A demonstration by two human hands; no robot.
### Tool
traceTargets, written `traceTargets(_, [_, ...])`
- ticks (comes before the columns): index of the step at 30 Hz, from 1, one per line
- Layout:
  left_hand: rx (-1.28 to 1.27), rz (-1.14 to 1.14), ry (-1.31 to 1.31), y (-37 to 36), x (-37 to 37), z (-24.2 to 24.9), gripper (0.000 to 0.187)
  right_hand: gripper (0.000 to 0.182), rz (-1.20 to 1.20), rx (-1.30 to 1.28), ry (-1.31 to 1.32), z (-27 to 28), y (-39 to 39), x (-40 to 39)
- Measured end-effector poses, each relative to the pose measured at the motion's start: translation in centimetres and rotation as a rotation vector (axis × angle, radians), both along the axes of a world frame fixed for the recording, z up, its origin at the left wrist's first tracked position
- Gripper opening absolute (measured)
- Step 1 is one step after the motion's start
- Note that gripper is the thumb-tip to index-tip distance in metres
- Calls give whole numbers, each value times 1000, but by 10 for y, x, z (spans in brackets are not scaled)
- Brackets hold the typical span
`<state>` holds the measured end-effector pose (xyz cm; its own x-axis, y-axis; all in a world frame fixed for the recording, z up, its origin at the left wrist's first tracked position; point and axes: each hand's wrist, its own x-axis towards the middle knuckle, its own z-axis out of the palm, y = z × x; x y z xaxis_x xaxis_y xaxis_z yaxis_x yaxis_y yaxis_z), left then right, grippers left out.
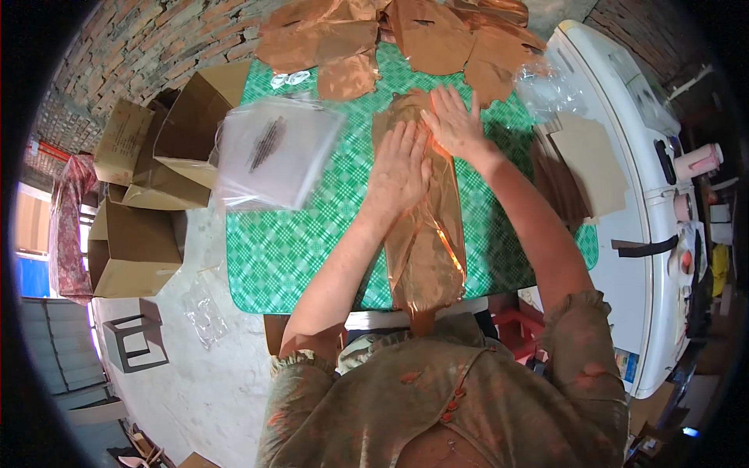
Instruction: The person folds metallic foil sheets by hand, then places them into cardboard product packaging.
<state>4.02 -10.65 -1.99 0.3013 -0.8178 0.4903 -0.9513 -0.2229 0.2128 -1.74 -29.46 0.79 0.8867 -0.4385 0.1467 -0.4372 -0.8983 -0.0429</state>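
A long, shiny copper-coloured foil piece (425,257), looking like a flat foil balloon, lies lengthwise on the green checked tablecloth (296,261). Its near end hangs over the table edge toward my body. Creases and bright folds run along its middle. My left hand (399,168) rests flat on its upper left part, fingers stretched forward. Farther up, at its right edge, my right hand (459,125) presses down with the fingers spread. Neither hand grips anything. More copper foil pieces (429,43) are spread along the far side of the table.
Clear plastic bags (277,152) are stacked at the left of the table. Brown cardboard (589,164) and crumpled clear plastic (550,90) lie at the right, beside a white refrigerator (624,265). Open cardboard boxes (140,242) and a grey stool-like frame (135,343) stand on the left floor.
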Motion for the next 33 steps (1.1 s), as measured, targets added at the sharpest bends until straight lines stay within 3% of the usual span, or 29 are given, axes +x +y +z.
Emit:
traceTargets(3, [-8,-2,-3,0,1,-2,56,67,141,-161,-51,8,3,-4])
traceTargets(7, [30,-36,26,0,3,2,54,66,395,225,67,9,24,-14])
traceTargets(10, [-10,-15,5,-2,3,-3,53,65,380,176,-49,-8,13,-13])
traceTargets(13, [33,8,-52,-3,4,-6,54,62,377,-250,-64,-24,-9,-10])
traceTargets(16, [-9,1,-42,-2,3,-5,55,62,323,-227,-77,-29,-19,-17])
traceTargets(17, [-31,3,-60,-2,3,-5,54,64,389,-293,-199,-29,-18,-28])
traceTargets(20, [-54,-3,-75,-4,6,-12,54,64,466,-388,-143,-22,5,-69])
traceTargets(23, [-59,-16,-62,-3,6,-10,54,66,519,-242,-201,-17,30,-111])
traceTargets(26, [-84,-17,-42,-3,7,-13,54,66,536,-53,-125,-1,64,-141])
traceTargets(33, [2,-1,-50,-3,6,-10,55,75,823,263,61,20,127,-207])
